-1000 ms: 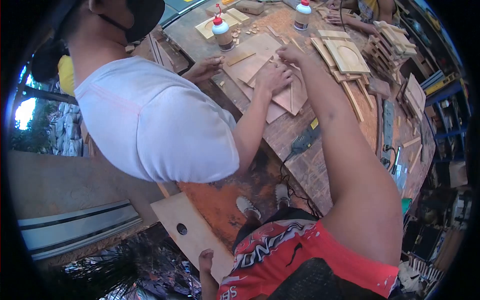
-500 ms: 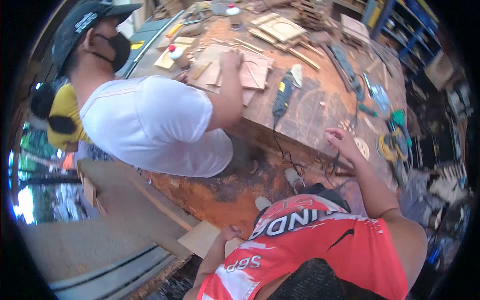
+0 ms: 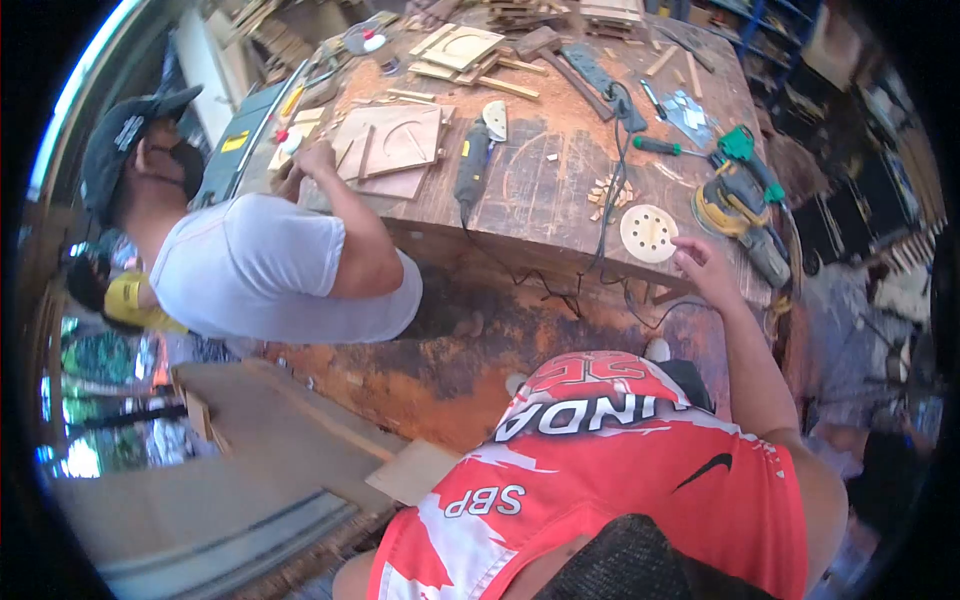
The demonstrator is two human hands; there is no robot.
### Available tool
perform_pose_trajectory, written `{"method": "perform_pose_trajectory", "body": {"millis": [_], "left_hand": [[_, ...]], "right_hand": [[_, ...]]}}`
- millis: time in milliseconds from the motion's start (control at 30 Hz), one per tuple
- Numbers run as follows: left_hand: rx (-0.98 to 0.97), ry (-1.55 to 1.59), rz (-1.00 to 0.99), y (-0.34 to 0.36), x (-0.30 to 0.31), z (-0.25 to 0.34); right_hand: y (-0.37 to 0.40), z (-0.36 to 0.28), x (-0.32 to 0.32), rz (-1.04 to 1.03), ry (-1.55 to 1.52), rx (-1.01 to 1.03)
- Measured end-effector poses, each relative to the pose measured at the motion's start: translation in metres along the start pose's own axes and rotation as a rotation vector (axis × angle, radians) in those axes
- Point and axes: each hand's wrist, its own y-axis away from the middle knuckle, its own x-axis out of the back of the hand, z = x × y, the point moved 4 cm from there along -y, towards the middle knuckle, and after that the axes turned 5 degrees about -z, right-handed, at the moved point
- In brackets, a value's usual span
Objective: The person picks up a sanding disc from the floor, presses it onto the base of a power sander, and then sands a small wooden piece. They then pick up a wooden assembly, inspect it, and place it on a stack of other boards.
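My right hand [image 3: 705,270] reaches over the near edge of the workbench, fingers apart and holding nothing. Its fingertips are right at the rim of a round sanding disc [image 3: 648,233] with several holes. To the right of the disc lies a yellow and black sander [image 3: 730,205], beside a green tool [image 3: 745,155]. Small wood pieces [image 3: 610,198] are heaped just beyond the disc. My left hand is out of sight; only part of that upper arm shows beside my red jersey [image 3: 590,460].
A co-worker in a white shirt [image 3: 270,260] stands at left, hands by a red-capped bottle [image 3: 288,141] and wooden panels [image 3: 400,140]. A corded power tool [image 3: 470,170], a green-handled screwdriver [image 3: 668,147] and stacked boards [image 3: 460,50] lie on the sawdust-strewn workbench [image 3: 560,220].
My right hand has come to the sanding disc's edge as the view shifted. My left hand, seen earlier near a board, has gone from view. The co-worker's hands moved toward the bottle.
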Motion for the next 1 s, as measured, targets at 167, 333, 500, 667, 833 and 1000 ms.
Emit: {"method": "perform_pose_trajectory", "body": {"millis": [167, 333, 500, 667, 833, 1000], "left_hand": [[0.098, 0.027, 0.056, 0.043, -0.128, 0.011], [0.105, -0.245, -0.384, 0.074, -0.242, 0.081], [-0.259, -0.169, -0.502, 0.073, -0.212, 0.28], [-0.427, 0.011, -0.064, 0.077, -0.198, 0.441], [-0.568, 0.023, -0.103, 0.044, -0.181, 0.52], [-0.726, 0.033, -0.178, -0.025, -0.153, 0.559]], "right_hand": [[0.006, 0.009, 0.067, -0.137, 0.015, 0.086], [0.014, 0.023, 0.12, -0.305, -0.091, 0.135], [0.015, 0.003, 0.151, -0.237, 0.012, 0.291], [0.003, 0.023, 0.176, 0.026, 0.089, 0.309], [0.0, 0.032, 0.175, 0.31, 0.503, 0.441], [-0.009, 0.013, 0.162, 0.301, 0.71, 0.285]]}}
